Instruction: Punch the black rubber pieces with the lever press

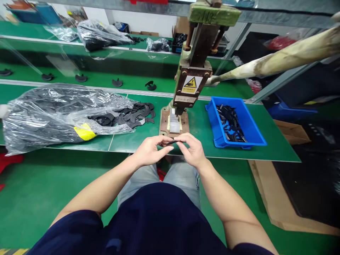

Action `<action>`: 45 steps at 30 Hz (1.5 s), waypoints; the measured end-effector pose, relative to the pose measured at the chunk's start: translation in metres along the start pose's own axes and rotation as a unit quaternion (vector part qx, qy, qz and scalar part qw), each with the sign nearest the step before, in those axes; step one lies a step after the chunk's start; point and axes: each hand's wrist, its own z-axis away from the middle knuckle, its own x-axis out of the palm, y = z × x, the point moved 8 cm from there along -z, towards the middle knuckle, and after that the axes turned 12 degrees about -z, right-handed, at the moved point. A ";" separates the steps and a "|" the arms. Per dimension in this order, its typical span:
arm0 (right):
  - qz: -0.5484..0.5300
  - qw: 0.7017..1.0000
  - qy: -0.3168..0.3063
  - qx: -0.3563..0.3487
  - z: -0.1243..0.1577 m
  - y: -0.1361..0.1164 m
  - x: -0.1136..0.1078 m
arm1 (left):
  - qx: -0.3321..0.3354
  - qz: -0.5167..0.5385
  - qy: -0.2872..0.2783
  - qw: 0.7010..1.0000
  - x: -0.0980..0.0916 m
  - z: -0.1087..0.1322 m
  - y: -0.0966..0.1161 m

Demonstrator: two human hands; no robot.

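Observation:
My left hand [150,150] and my right hand [192,148] meet at the near edge of the green table [132,141], both pinched on one small flat black part [174,142] held between them. Right behind the hands stands a hand press [192,81] with a yellow warning label, and its base plate [174,122] carries a pale block. Loose black curved parts [132,115] spill out of a clear plastic bag [53,113] to the left.
A blue bin [249,136] with black parts sits right of the press. The press's long wrapped lever [287,56] reaches to the upper right. A conveyor strip behind carries single black parts [117,83]. More bags [98,33] lie on the far shelf. Cardboard [276,209] lies on the floor at right.

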 end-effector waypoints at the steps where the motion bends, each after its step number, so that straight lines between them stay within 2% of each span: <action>1: 0.001 1.000 0.006 0.003 0.002 0.001 0.000 | 0.005 -0.006 0.001 1.000 -0.001 0.001 0.001; 9: 0.005 0.999 0.027 0.026 0.010 0.008 -0.002 | 0.015 -0.040 0.021 0.999 -0.002 0.004 -0.007; 16: 0.012 0.999 0.032 0.036 0.010 0.008 -0.001 | 0.076 -0.073 0.062 0.992 -0.008 0.002 -0.002; 23: 0.008 0.999 0.031 0.023 0.012 0.007 -0.001 | 0.072 -0.051 0.057 0.994 -0.007 0.002 0.000; 25: 0.007 1.000 0.026 0.015 0.011 0.006 -0.001 | 0.046 -0.016 0.035 0.998 -0.004 0.000 -0.003; 28: 0.004 1.000 0.005 -0.001 0.008 0.004 0.003 | -0.030 0.100 -0.040 0.994 0.009 -0.003 -0.013; 31: 0.001 0.999 -0.030 -0.020 0.004 -0.002 0.011 | -0.106 0.223 -0.120 0.962 0.027 -0.004 -0.022; 33: 0.008 0.999 -0.037 -0.027 0.003 -0.005 0.011 | -0.121 0.267 -0.133 0.947 0.032 -0.008 -0.027; 36: 0.039 0.999 0.001 -0.020 -0.003 -0.008 -0.013 | -0.103 0.267 -0.076 0.955 0.022 -0.026 -0.038; 38: 0.061 0.996 0.061 -0.016 -0.014 -0.013 -0.046 | -0.091 0.240 -0.008 0.966 0.009 -0.044 -0.051; 40: 0.073 0.984 0.158 -0.031 -0.031 -0.025 -0.091 | -0.079 0.203 0.058 0.974 -0.004 -0.065 -0.066; 43: 0.053 0.942 0.313 -0.107 -0.065 -0.067 -0.153 | -0.055 0.086 0.117 0.988 -0.015 -0.095 -0.080; 44: 0.025 0.927 0.343 -0.149 -0.077 -0.087 -0.166 | -0.049 0.027 0.120 0.991 -0.016 -0.104 -0.082; 45: -0.006 0.919 0.346 -0.189 -0.090 -0.107 -0.173 | -0.043 -0.032 0.115 0.992 -0.015 -0.113 -0.083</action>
